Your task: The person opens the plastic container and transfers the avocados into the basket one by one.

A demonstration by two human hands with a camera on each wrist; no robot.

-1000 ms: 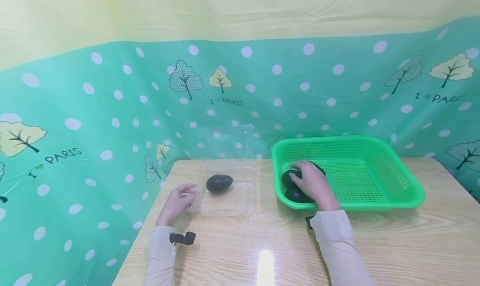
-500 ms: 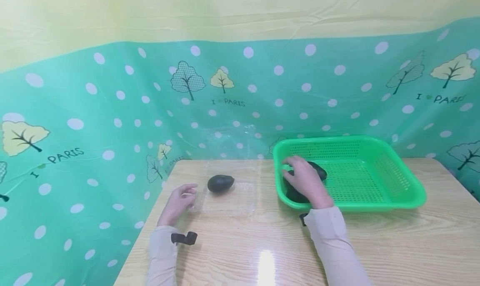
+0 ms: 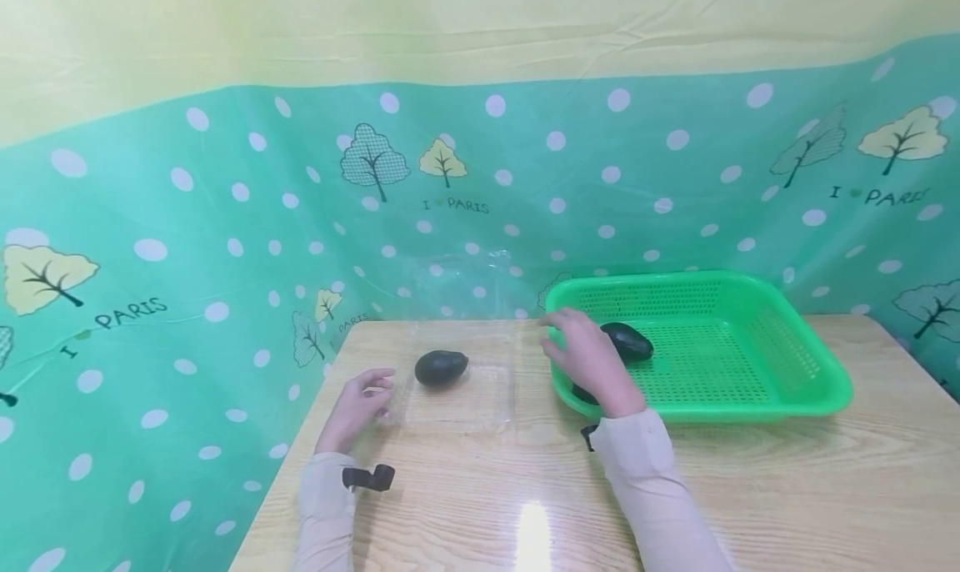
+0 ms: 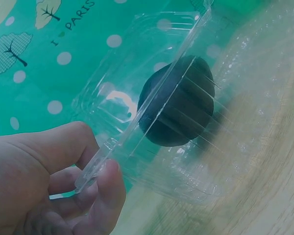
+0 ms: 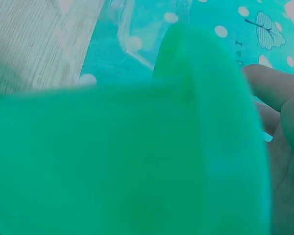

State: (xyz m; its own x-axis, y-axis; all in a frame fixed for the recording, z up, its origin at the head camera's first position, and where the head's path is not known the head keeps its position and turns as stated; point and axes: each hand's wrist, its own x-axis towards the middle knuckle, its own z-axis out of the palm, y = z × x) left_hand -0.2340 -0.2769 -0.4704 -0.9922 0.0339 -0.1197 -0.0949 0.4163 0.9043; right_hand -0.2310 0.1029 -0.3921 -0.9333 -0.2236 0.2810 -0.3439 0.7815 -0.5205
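Observation:
My left hand (image 3: pixel 358 405) pinches the left edge of a clear plastic clamshell box (image 4: pixel 186 188), finger and thumb on its rim. The box's lid (image 3: pixel 457 284) stands raised at the back. Inside the box lies one dark avocado (image 3: pixel 441 368). My right hand (image 3: pixel 588 355) is over the left rim of a green plastic basket (image 3: pixel 813 347), fingers bent; the underside is hidden, and I cannot tell whether it holds anything. Beside it in the basket lies an avocado (image 3: pixel 632 343), and part of a second dark avocado (image 3: pixel 583 394) shows under the wrist. The basket wall fills most of the right wrist view.
Both containers stand on a light wooden table (image 3: pixel 450 497), with a strip of bare wood between them. A green dotted curtain (image 3: pixel 637 213) hangs directly behind the table. Each wrist wears a black strap mount (image 3: pixel 367 477).
My right hand has moved left inside the basket up to its left rim, uncovering more of the avocado on its right. My left hand stays at the box.

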